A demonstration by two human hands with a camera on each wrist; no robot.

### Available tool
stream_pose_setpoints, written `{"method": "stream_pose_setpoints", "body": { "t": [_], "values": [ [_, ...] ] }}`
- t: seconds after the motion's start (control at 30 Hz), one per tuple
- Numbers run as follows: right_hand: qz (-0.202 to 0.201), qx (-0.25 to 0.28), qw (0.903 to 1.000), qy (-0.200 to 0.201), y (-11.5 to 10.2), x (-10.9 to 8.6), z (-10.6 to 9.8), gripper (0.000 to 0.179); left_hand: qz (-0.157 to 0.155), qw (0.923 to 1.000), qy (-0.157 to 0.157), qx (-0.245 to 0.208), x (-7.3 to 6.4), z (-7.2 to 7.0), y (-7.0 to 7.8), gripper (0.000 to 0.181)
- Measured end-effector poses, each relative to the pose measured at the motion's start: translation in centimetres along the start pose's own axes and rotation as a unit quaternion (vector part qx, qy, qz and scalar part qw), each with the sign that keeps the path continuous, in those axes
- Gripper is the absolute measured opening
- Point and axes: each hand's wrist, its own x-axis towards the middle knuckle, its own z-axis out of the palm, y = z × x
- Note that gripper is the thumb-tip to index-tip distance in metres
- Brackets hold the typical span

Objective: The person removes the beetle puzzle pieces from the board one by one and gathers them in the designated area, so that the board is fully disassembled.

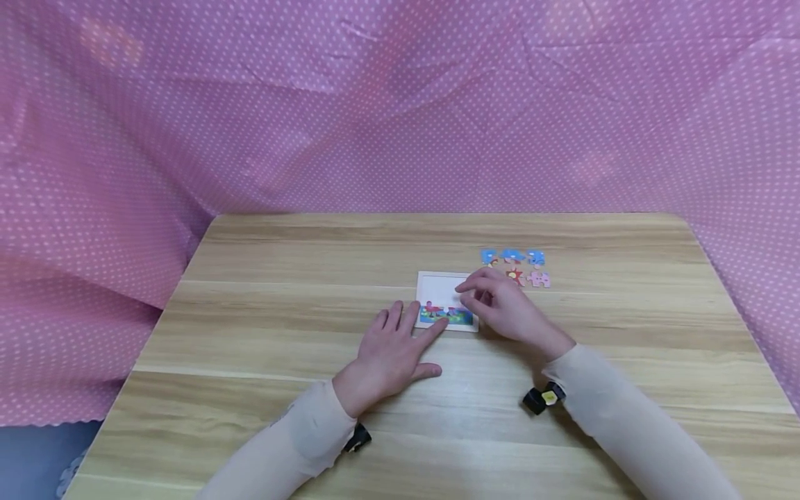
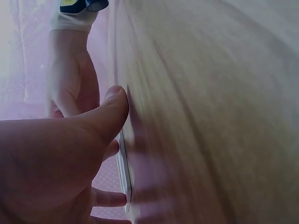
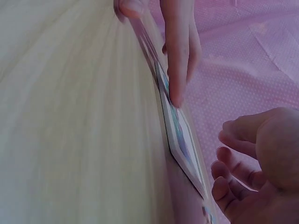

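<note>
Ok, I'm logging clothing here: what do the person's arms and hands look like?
Long cream sleeves cover both arms, each with a black device near its end; the right device bears a yellow patch. The left hand and right hand are ungloved.

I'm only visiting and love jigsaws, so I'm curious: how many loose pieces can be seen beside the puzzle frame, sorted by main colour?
Mostly blue pieces: 3
Red piece with a yellow middle: 1
Pink piece: 1
Total in sight: 5; the right hand may hide more.
</note>
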Motion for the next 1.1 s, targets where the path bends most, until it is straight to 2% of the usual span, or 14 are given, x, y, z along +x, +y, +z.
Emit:
{"method": "stream_pose_setpoints", "body": {
  "t": [0.13,0.6,1.1],
  "values": [
    [-0.005,-0.009,0.9999,-0.009,-0.4,0.5,0.7,0.022,-0.002,1.0000,-0.003,0.002,0.1,0.0,0.0,0.078],
    [0.030,0.003,0.9981,-0.053,-0.9,1.8,1.8,0.025,0.004,0.9999,-0.004,0.013,0.5,0.4,0.1,0.078],
    [-0.001,-0.027,0.9967,-0.077,-0.5,2.7,2.3,0.023,0.003,0.9995,-0.003,-0.033,0.6,0.5,-0.1,0.078]
  ]
}}
